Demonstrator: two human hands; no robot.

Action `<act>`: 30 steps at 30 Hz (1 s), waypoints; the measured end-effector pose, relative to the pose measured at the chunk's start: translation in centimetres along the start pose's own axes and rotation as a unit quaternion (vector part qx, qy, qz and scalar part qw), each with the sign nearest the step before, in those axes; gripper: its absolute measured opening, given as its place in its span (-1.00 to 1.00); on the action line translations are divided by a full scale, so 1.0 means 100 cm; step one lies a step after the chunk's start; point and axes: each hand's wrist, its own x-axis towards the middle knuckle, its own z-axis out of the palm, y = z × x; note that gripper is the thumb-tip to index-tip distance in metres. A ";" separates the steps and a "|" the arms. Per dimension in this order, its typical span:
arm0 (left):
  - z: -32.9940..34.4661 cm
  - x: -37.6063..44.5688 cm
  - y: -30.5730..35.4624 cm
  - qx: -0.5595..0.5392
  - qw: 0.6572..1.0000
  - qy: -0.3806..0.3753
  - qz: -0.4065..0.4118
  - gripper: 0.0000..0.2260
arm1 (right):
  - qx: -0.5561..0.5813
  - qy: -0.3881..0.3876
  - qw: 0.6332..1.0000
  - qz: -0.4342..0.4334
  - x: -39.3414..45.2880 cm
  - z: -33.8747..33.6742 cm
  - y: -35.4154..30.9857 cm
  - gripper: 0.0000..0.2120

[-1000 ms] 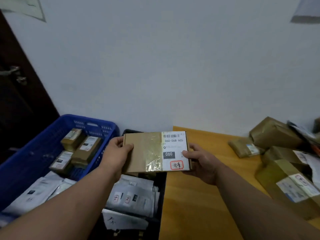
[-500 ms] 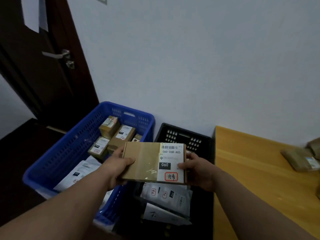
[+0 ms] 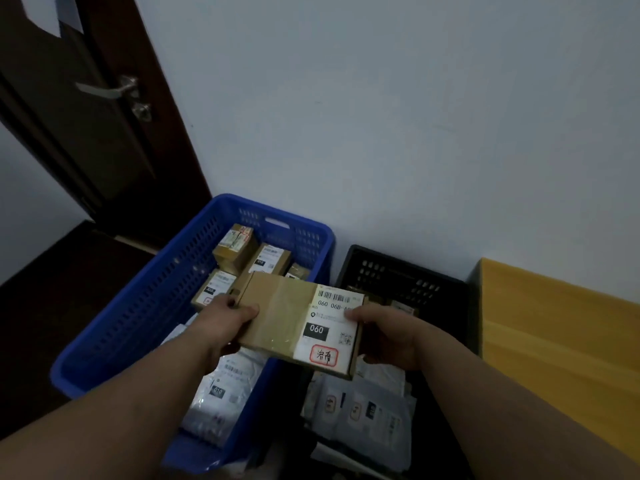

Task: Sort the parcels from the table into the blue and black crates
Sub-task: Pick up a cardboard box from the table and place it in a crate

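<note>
Holding a flat cardboard parcel [image 3: 298,322] level between them, the left hand [image 3: 227,315] and right hand [image 3: 388,336] each keep a closed grip on one short end: left thumb laid on the top face with fingers curled beneath, right thumb pressed on the white label's edge with fingers under the box. Both forearms reach forward from the lower corners, bare, wrists roughly straight. Parcel sits in the air above the gap where the blue crate [image 3: 138,317] meets the black crate [image 3: 398,275], tilted slightly down to the right. Top face: a wide strip of clear tape across the middle; white shipping label [image 3: 329,330] with barcode, printed "060 06B-A", a black block reading "060", a small QR code, and a red-bordered stamp with handwritten characters. Blue crate contents: several small cardboard boxes [image 3: 242,258] at the far end, grey mailer bags nearer, one marked "010". Black crate contents: grey mailer bags [image 3: 363,410]. Wooden counter [image 3: 554,341] stands just right of the black crate.
</note>
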 end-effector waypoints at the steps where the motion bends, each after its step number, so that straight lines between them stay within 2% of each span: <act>1: -0.004 0.007 0.003 -0.009 1.000 0.016 0.003 -0.65 | 0.004 -0.003 1.000 -0.008 0.010 0.003 -0.006 -0.69; 4: -0.016 0.029 0.007 -0.052 0.997 0.047 0.013 -0.78 | 0.015 -0.004 1.000 -0.012 0.036 0.015 -0.021 -0.68; 8: -0.035 0.064 0.007 -0.085 0.994 0.064 0.013 -0.91 | 0.000 -0.021 1.000 0.022 0.064 0.033 -0.033 -0.62; 12: -0.061 0.108 0.013 -0.092 0.994 0.056 0.005 -0.89 | -0.015 -0.009 0.998 0.052 0.091 0.061 -0.043 -0.61; 16: -0.093 0.163 0.025 -0.069 0.997 0.019 -0.007 -0.87 | 0.029 0.006 0.996 0.084 0.122 0.098 -0.045 -0.63; 18: -0.110 0.189 0.027 -0.041 0.999 0.015 0.004 -0.75 | 0.043 0.015 0.994 0.098 0.142 0.121 -0.045 -0.64; 21: -0.130 0.221 0.030 0.004 0.998 0.052 0.022 -0.57 | 0.053 0.015 0.993 0.107 0.173 0.157 -0.040 -0.63; 24: -0.136 0.246 0.027 0.017 0.998 0.062 0.015 -0.68 | 0.068 0.011 0.991 0.119 0.197 0.186 -0.024 -0.59; 27: -0.126 0.259 0.015 0.047 0.999 0.019 -0.016 -0.77 | 0.084 0.004 0.986 0.144 0.215 0.202 -0.006 -0.60; 30: -0.115 0.264 -0.001 0.059 0.993 -0.077 -0.065 -0.83 | 0.134 0.044 0.977 0.160 0.231 0.203 0.007 -0.61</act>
